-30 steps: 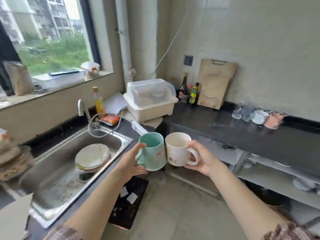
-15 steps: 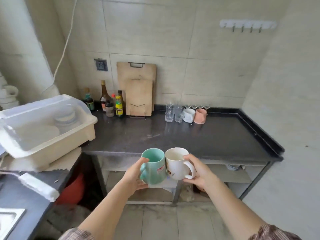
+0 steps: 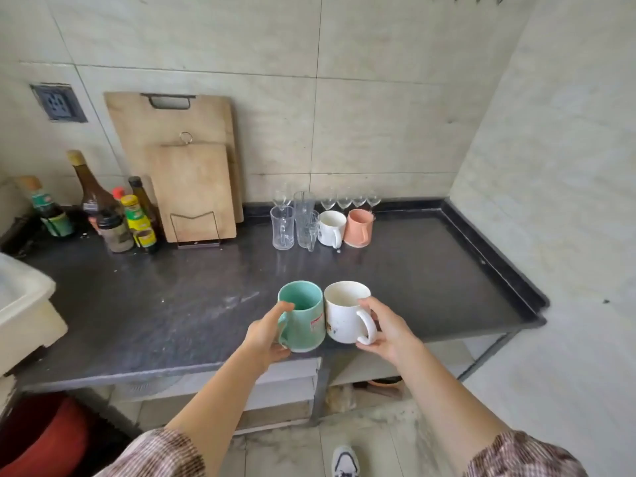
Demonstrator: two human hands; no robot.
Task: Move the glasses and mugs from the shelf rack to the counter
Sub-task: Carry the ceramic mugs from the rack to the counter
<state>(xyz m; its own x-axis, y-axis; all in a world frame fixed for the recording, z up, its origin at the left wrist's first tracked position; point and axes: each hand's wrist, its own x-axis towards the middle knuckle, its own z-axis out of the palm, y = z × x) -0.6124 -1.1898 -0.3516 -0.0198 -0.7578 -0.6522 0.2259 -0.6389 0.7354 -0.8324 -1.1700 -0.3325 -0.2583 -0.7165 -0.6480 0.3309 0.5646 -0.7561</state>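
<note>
Low in the centre of the frame, the left hand (image 3: 266, 333) grips the teal mug (image 3: 304, 321), thumb at the rim and fingers curled under it. Beside it, the right hand (image 3: 385, 330) holds the white mug (image 3: 346, 315) with fingers wrapped behind its handle. The two mugs touch side by side, upright, at the front edge of the dark counter (image 3: 172, 304) — whether they rest on it I cannot tell. At the back wall, above centre, stand clear glasses (image 3: 283, 227), a rear white mug (image 3: 331, 228) and a pink mug (image 3: 359, 228) — close together.
</note>
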